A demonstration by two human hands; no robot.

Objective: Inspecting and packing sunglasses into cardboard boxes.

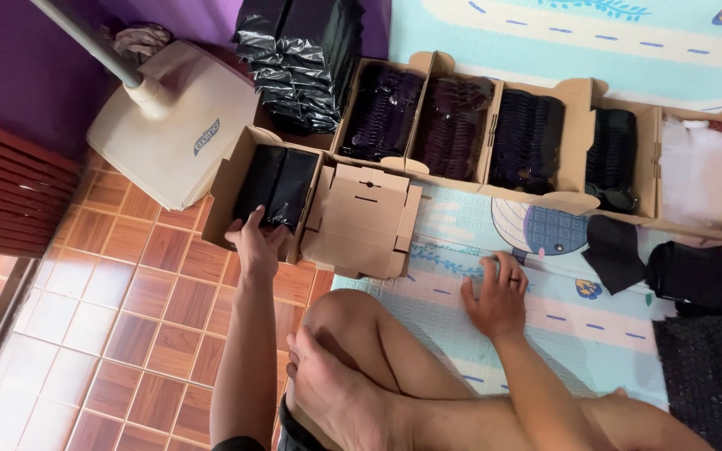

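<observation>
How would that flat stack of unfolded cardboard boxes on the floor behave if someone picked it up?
The cardboard stack looks thin and flat, so probably light and fairly stiff. Its loose sheets sit slightly askew, so they would likely slide apart unless gripped together. The left hand rests at the open box beside it.

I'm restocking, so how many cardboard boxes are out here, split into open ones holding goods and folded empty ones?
Open boxes holding dark goods: 5, one touched by the left hand
Open box holding white goods: 1
Folded flat boxes in a stack: count unclear, tallied as 1 stack
Total: 7
</observation>
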